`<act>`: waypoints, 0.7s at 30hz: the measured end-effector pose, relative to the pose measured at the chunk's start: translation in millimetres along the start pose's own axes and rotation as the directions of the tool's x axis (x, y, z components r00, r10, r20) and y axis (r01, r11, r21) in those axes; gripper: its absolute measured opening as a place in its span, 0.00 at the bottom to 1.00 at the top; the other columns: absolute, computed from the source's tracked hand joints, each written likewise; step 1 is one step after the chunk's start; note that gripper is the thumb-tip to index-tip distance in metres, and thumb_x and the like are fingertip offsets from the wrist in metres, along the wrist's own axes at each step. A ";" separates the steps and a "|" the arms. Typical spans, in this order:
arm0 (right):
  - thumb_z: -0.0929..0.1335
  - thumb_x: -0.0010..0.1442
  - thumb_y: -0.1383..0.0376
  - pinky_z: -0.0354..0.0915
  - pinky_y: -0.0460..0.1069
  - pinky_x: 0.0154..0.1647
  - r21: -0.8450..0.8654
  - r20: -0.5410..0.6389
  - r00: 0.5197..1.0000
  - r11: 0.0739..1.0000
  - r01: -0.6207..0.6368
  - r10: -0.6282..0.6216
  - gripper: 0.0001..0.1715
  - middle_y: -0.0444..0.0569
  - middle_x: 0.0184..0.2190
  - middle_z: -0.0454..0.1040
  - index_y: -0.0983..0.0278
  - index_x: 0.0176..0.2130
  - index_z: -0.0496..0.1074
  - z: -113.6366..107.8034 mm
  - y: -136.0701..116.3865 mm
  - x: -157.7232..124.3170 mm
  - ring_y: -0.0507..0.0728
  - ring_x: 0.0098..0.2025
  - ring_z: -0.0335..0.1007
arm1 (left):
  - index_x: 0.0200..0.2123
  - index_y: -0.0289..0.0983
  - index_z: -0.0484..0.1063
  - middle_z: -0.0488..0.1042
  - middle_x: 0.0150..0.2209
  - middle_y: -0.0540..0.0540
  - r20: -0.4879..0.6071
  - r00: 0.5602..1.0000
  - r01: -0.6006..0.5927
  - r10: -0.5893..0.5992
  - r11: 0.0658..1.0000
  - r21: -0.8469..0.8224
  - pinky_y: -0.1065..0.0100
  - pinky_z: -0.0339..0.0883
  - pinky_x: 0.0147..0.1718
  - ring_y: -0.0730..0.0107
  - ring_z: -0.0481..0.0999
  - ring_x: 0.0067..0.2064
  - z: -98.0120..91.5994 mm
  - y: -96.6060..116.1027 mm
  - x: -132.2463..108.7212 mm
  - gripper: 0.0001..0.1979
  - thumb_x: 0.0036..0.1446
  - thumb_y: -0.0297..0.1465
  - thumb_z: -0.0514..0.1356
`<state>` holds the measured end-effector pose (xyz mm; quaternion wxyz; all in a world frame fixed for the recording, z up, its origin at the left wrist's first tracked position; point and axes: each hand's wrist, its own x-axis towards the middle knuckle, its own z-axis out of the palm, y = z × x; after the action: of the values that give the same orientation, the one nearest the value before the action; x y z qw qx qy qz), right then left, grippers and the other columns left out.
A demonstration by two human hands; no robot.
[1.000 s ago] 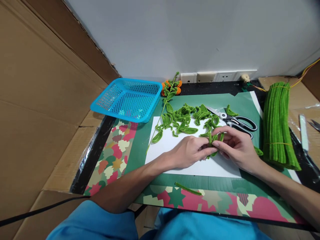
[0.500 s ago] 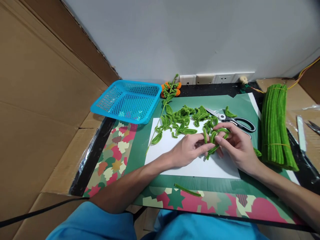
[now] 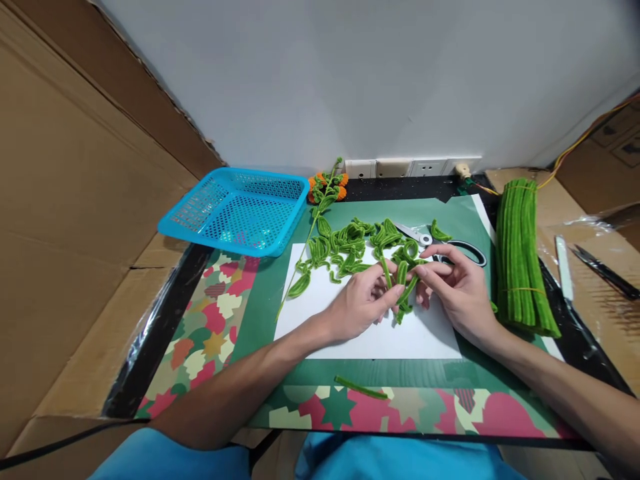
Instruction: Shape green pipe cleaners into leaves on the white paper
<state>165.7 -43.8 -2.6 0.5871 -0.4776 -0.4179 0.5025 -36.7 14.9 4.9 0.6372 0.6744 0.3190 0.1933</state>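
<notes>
Over the white paper [image 3: 330, 333], my left hand [image 3: 363, 300] pinches a green fuzzy piece [image 3: 402, 275] made of bent stems. My right hand [image 3: 453, 283] closes thumb and fingers on the other side of the same piece, so both hands meet at it. Behind them lies a pile of curled green leaf shapes [image 3: 350, 240]. Scissors [image 3: 425, 239] rest behind my right hand, their handles partly covered by it. A loose short green stem [image 3: 361, 388] lies near the front edge.
A blue perforated basket [image 3: 235, 210] stands at the back left. Beside it are orange flowers [image 3: 341, 193] and a long leafy stem [image 3: 313, 230]. At the right are a bundle of green stems [image 3: 523, 260], a white-handled tool [image 3: 564, 267] and black pliers [image 3: 605, 270].
The whole view has shifted, so the table things appear further left. Both hands keep hold of the green piece, and its parts have turned slightly between my fingers.
</notes>
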 end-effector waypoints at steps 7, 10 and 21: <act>0.80 0.61 0.55 0.71 0.47 0.19 -0.046 -0.013 1.000 0.999 0.024 -0.025 0.19 0.42 0.24 0.81 0.59 0.42 0.73 1.8 -0.4 -2.0 0.54 0.21 0.75 | 0.44 0.37 0.69 0.78 0.31 0.49 0.076 0.996 -0.052 0.041 0.987 0.151 0.71 0.65 0.29 0.73 0.73 0.28 -2.4 6.4 -1.9 0.15 0.73 0.44 0.58; 0.80 0.60 0.54 0.71 0.47 0.19 -0.092 -0.010 0.999 0.995 0.030 -0.031 0.17 0.44 0.22 0.80 0.61 0.38 0.76 1.7 -1.3 -2.5 0.54 0.20 0.75 | 0.42 0.37 0.69 0.78 0.30 0.49 0.069 0.997 -0.053 0.041 0.981 0.187 0.71 0.63 0.28 0.73 0.73 0.28 -1.5 5.7 -1.8 0.14 0.72 0.42 0.58; 0.80 0.60 0.62 0.72 0.45 0.22 -0.178 0.140 0.989 0.982 0.069 -0.044 0.09 0.45 0.27 0.82 0.63 0.38 0.80 -0.6 -0.7 -1.9 0.51 0.21 0.73 | 0.42 0.36 0.70 0.72 0.31 0.52 -0.036 0.999 -0.023 0.027 0.996 0.085 0.72 0.64 0.25 0.75 0.72 0.25 0.5 3.3 -1.7 0.18 0.72 0.46 0.58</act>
<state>166.1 -45.8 -2.0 0.5253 -0.4820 -0.5145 0.4765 -37.0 13.4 8.3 0.5996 0.7010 0.3302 0.2001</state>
